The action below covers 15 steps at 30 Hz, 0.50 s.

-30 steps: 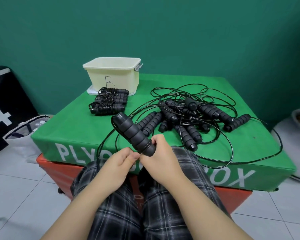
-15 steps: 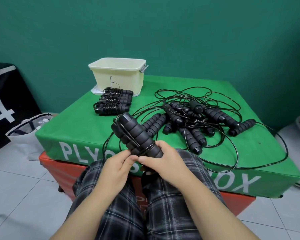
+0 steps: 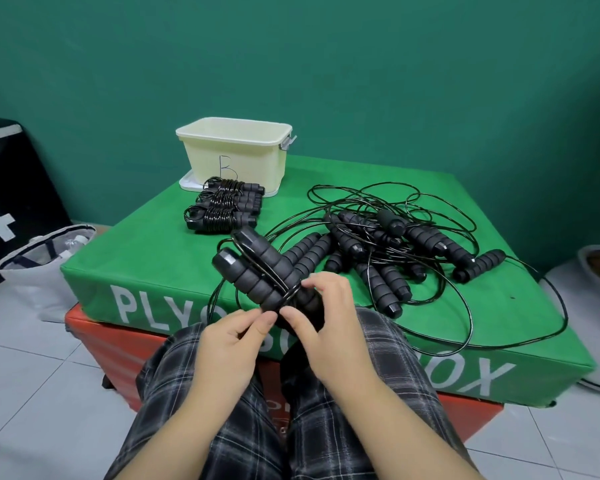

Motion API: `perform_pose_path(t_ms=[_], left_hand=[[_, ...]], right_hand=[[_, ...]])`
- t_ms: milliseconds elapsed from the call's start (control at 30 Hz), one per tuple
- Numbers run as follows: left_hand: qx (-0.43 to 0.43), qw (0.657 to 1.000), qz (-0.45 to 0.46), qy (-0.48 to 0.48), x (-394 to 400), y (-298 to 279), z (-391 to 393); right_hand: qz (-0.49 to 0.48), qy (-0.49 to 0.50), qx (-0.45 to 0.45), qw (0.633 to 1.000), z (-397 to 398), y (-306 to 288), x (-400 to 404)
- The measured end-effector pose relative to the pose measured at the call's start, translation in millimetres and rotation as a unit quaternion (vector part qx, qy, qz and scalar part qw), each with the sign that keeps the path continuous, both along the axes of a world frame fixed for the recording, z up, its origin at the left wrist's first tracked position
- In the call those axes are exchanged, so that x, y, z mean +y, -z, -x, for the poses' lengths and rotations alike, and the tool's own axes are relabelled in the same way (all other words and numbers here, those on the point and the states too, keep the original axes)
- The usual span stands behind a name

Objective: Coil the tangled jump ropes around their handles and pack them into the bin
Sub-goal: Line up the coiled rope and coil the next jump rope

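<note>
My right hand (image 3: pixel 329 317) grips the near ends of two black foam jump-rope handles (image 3: pixel 257 271) held side by side, tilted up and away to the left. The thin black rope runs along them and loops round their near end. My left hand (image 3: pixel 232 344) pinches that rope just below the handles. A tangled pile of black ropes and handles (image 3: pixel 388 244) lies on the green plyo box (image 3: pixel 146 258). Three coiled ropes (image 3: pixel 226 209) lie stacked in front of the cream bin (image 3: pixel 236 154) marked B at the back left.
The green box sits on a red box (image 3: pixel 118 351). A white tote bag (image 3: pixel 39 271) stands on the tiled floor at left, beside a black panel. A white pot (image 3: pixel 589 306) is at right. My plaid-trousered knees are below the hands.
A second handle has come up beside the first, and the rope now lies along both handles. My left hand has shifted to pinch the rope at their near end.
</note>
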<state>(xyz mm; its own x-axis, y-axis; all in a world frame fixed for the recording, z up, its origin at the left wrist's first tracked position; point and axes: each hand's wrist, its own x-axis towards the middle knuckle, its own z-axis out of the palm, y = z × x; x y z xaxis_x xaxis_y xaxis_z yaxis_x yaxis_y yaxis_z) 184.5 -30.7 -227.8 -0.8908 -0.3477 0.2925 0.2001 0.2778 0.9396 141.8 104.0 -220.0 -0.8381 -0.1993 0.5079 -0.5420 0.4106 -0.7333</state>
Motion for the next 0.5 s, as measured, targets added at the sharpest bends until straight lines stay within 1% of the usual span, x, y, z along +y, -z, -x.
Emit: perform_pose_path(t_ms=[33, 133, 200, 267, 400, 500], left_hand=[[0.001, 1.0, -0.008, -0.008, 0, -1, -1], [0.011, 1.0, -0.01, -0.023, -1, -4, -3], [0.02, 1.0, 0.005, -0.02, 0, -4, -4], [0.023, 0.999, 0.02, -0.011, 1, -2, -5], [0.02, 0.999, 0.04, 0.018, -1, -1, -4], [0.016, 0.995, 0.074, 0.059, -2, 0, -3]], right_hand=[[-0.024, -0.013, 0.023, 0.999, 1, 3, -1], [-0.1, -0.051, 0.027, 0.993, 1, 10, -3], [-0.141, -0.041, 0.045, 0.988, 1, 14, -5], [-0.126, -0.014, 0.036, 0.991, 2, 14, -6], [-0.114, 0.001, -0.047, 0.992, 1, 3, -2], [-0.071, 0.008, -0.092, 0.993, 1, 2, 0]])
